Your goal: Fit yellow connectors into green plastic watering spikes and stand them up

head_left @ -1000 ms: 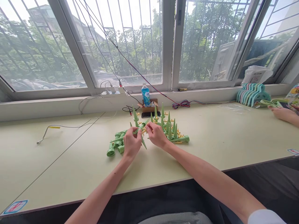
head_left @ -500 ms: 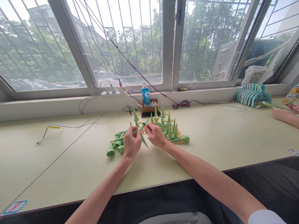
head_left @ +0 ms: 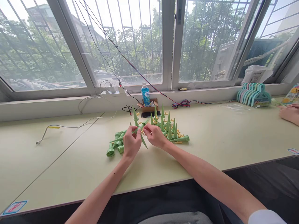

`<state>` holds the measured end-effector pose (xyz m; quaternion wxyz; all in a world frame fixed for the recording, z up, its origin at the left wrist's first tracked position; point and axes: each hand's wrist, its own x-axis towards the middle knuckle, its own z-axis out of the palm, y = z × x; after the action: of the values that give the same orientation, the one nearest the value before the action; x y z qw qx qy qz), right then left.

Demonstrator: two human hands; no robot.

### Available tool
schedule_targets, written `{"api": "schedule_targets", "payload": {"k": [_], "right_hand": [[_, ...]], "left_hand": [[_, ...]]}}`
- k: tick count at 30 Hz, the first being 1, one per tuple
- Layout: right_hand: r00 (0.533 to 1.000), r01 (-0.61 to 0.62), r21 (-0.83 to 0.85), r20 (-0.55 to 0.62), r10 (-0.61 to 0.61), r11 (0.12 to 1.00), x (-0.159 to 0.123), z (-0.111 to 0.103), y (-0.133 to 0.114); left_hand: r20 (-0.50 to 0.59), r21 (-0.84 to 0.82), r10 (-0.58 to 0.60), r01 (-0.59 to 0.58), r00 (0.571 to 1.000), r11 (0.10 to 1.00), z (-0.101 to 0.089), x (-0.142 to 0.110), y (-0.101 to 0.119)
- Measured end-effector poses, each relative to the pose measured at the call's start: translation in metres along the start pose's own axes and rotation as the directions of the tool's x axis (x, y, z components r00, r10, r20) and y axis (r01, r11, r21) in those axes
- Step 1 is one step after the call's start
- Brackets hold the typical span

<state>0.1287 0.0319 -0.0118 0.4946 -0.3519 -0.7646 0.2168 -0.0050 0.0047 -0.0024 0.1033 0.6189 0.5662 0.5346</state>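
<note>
My left hand is closed around a green watering spike, whose pointed end slants down to the right below the fingers. From the right, my right hand pinches a small yellow valve piece against that spike. My fingertips nearly meet and cover most of the joint. Left of my hands lies a pile of green spikes, some with ribbed, hollow caps showing. More green spikes stand point-up to the right, with loose yellow pieces among them.
Behind the spikes are a dark phone, a small cardboard box and a blue-labelled bottle. A white cable lies at left, a coiled cable at the back. Teal hangers and another person's hand are at right.
My right hand has shifted slightly left, bringing the yellow valve piece closer against the spike, so less of it shows. The other person's hand at right has moved further right.
</note>
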Motion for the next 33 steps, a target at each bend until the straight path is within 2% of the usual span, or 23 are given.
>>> {"api": "schedule_targets", "payload": {"k": [13,24,33], "right_hand": [[0.999,-0.034,0.033,0.009,0.033,0.999,0.0000,0.0019,0.0039],[0.996,-0.090,0.041,-0.006,0.091,0.995,-0.0001,0.0000,-0.0005],[0.997,-0.068,0.038,-0.021,0.069,0.997,0.0000,-0.0003,-0.0015]], "left_hand": [[0.029,-0.059,-0.045,0.046,0.999,0.997,-0.0013,-0.0016,0.0037],[0.075,-0.067,-0.005,0.010,0.997,0.998,0.0004,-0.0015,0.0011],[0.097,-0.041,0.021,-0.017,0.995,0.999,0.0008,-0.0015,0.0036]]}}
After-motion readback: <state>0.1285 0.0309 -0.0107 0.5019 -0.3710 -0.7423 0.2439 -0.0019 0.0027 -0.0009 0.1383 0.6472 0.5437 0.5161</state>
